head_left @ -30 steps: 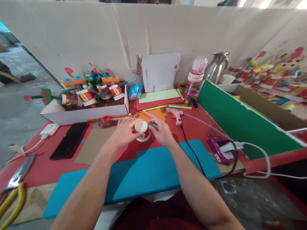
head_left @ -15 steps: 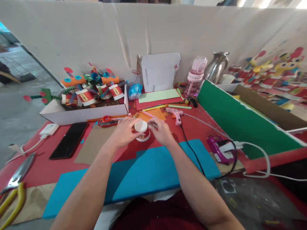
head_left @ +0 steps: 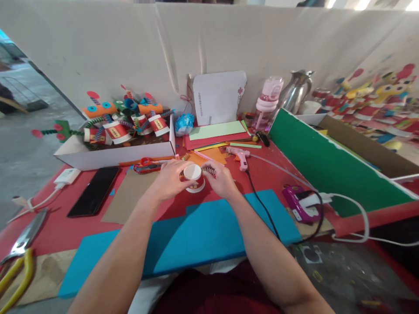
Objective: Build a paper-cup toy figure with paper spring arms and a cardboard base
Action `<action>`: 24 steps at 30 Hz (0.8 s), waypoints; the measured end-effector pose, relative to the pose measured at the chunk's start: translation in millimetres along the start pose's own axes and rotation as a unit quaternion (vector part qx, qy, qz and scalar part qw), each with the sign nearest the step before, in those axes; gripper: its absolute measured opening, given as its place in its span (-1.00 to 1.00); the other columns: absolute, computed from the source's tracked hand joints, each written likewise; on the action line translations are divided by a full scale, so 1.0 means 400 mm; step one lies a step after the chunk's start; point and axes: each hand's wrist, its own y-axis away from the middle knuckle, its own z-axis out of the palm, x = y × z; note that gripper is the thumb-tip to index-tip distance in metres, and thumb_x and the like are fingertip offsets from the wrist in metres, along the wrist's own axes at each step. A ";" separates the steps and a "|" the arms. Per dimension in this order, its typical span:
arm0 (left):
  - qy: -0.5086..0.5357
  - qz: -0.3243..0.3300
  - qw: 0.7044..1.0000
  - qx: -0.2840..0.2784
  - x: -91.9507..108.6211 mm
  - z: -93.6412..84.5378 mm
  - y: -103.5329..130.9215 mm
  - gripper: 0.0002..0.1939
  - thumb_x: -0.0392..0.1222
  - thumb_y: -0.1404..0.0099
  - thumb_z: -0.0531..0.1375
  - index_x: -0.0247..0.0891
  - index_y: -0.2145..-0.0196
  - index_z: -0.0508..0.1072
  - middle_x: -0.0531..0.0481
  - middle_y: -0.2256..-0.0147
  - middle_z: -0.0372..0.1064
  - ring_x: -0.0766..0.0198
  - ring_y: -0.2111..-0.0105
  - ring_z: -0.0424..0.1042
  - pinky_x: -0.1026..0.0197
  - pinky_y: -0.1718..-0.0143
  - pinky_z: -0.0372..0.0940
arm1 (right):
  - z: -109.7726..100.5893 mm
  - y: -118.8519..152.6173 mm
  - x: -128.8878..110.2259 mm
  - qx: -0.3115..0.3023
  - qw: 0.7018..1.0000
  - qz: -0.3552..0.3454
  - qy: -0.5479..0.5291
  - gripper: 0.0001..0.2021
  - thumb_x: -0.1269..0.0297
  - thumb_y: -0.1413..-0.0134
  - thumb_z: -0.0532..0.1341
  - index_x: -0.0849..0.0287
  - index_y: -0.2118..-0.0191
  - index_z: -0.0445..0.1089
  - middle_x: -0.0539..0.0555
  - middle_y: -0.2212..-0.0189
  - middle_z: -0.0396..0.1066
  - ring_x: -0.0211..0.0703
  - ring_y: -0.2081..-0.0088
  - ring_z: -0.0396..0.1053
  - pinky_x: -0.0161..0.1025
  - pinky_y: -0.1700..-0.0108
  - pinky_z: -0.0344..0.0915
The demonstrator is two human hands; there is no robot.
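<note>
A red and white paper cup (head_left: pixel 192 172) stands upside down on the red table, its pale base facing up. My left hand (head_left: pixel 173 176) is closed round the cup's left side, thumb across its front. On the cup's right side, a dark folded paper spring (head_left: pixel 208 170) sticks out sideways. My right hand (head_left: pixel 220 178) pinches that spring against or close to the cup wall; the exact contact is hidden. A bit of another dark spring shows at the cup's left, mostly behind my fingers. Beyond my right hand lies a pink hot glue gun (head_left: pixel 240 156).
A white box (head_left: pixel 114 158) of finished cup figures stands at left. Near it lie a black phone (head_left: pixel 94 192), brown cardboard (head_left: pixel 129 196) and yellow-handled scissors (head_left: pixel 24 248). Blue board (head_left: pixel 183 240) spans the front edge. At right are a purple power socket (head_left: pixel 300 204) and a green-sided box (head_left: pixel 327 170).
</note>
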 end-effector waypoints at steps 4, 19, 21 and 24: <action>0.001 -0.001 1.000 -0.002 0.001 -0.001 -0.001 -0.57 0.04 -0.10 0.29 -0.15 0.10 0.46 -0.09 0.09 0.47 -0.01 0.07 0.36 -0.07 -0.01 0.19 | 0.001 0.001 0.001 0.003 1.000 -0.002 -0.002 -0.90 0.44 -0.04 0.16 0.15 0.29 0.36 0.05 0.31 0.48 -0.17 0.25 0.40 -0.24 0.15 0.30; 0.001 0.000 1.000 0.003 -0.001 0.000 0.000 -0.56 0.06 -0.09 0.29 -0.15 0.09 0.46 -0.09 0.08 0.47 -0.03 0.05 0.36 -0.07 -0.02 0.19 | 0.002 0.000 0.004 0.002 1.000 -0.011 0.000 -0.89 0.44 -0.05 0.15 0.14 0.29 0.36 0.05 0.29 0.48 -0.17 0.23 0.40 -0.23 0.14 0.30; 0.001 0.002 1.000 -0.001 0.001 -0.001 0.000 -0.57 0.05 -0.09 0.30 -0.15 0.10 0.46 -0.08 0.08 0.47 -0.02 0.05 0.36 -0.06 -0.02 0.20 | 0.002 0.000 0.004 0.002 1.000 -0.011 -0.001 -0.89 0.44 -0.05 0.15 0.14 0.28 0.36 0.05 0.29 0.48 -0.17 0.23 0.40 -0.23 0.13 0.30; -0.002 0.006 1.000 -0.003 0.003 -0.003 0.000 -0.59 0.03 -0.10 0.29 -0.15 0.11 0.47 -0.07 0.09 0.47 -0.01 0.05 0.36 -0.07 -0.02 0.19 | 0.002 0.000 0.004 0.000 1.000 -0.007 -0.003 -0.89 0.43 -0.05 0.14 0.14 0.28 0.37 0.05 0.29 0.48 -0.17 0.23 0.40 -0.22 0.13 0.30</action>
